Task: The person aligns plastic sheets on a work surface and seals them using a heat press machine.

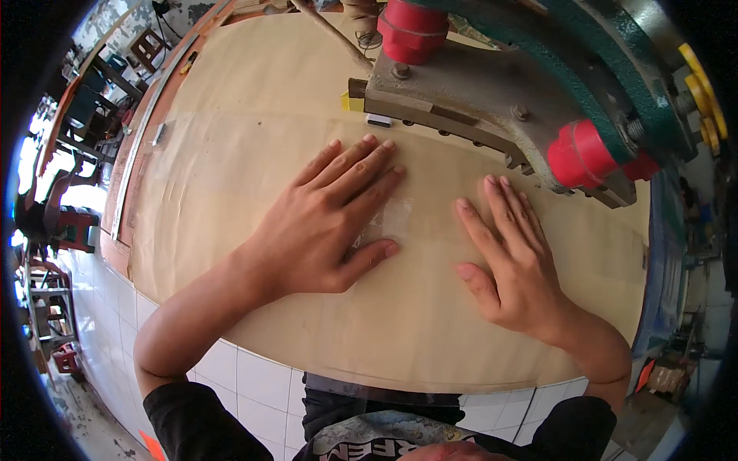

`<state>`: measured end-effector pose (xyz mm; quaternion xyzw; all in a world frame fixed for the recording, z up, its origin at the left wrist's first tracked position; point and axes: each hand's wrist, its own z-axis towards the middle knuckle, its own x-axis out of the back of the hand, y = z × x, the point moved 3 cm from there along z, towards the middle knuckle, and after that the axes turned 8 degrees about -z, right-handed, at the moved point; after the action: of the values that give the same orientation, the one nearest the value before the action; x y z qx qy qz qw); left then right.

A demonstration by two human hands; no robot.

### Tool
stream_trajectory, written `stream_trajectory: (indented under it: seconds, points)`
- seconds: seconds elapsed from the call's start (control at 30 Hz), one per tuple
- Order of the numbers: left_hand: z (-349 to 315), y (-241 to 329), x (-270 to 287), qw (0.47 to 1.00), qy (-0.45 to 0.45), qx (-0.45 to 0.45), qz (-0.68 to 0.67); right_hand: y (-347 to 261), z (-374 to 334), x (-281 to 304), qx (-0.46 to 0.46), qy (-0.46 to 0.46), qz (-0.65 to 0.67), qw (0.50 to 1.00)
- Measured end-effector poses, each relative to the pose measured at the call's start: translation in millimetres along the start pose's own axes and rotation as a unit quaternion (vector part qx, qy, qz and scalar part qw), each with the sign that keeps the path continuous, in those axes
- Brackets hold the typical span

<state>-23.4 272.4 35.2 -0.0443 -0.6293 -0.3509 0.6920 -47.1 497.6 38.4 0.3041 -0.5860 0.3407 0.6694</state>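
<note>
A large tan sheet [231, 100] lies over the worktop in front of me. My left hand [334, 207] rests on it palm down, fingers stretched toward the machine and thumb pointing right. My right hand [511, 261] is also on the sheet, farther right, its fingers extended and its thumb held apart. Neither hand holds anything. A shiny clear patch [398, 219] shows on the sheet between them, partly covered by my left hand. Beyond my fingertips is the metal bar [446, 123] of a machine head. A small white-topped block [378, 121] sits under the bar's left end.
The green machine frame [530, 84] with red hexagonal fittings [413, 31] overhangs the far right. Yellow knobs [703, 92] stick out at its side. A metal strip [138, 165] runs along the wooden left edge. Stools [77, 230] stand on the tiled floor at left.
</note>
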Motion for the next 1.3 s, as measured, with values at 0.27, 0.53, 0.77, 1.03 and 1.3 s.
stream_trajectory:
  seconds: [0.27,0.53,0.77,1.03,1.3]
  points:
    - [1.3,0.8,0.4,1.000,-0.016,0.004,0.005,0.2,1.9,3.6,0.001,-0.018,-0.008,1.000]
    - [2.1,1.6,-0.6,1.000,-0.017,0.005,0.013,1.4,0.8,2.5,-0.003,-0.037,-0.026,0.999]
    - [1.8,1.7,-2.1,0.999,-0.025,0.011,0.021,1.6,1.2,1.7,-0.005,-0.047,-0.030,0.998]
    - [0.7,1.9,-1.0,0.999,-0.029,0.014,0.032,0.0,2.6,1.3,-0.002,-0.052,-0.042,0.998]
    - [-1.3,-1.2,-2.6,1.000,-0.010,0.007,0.017,-0.1,2.7,-0.2,-0.007,-0.046,-0.025,0.999]
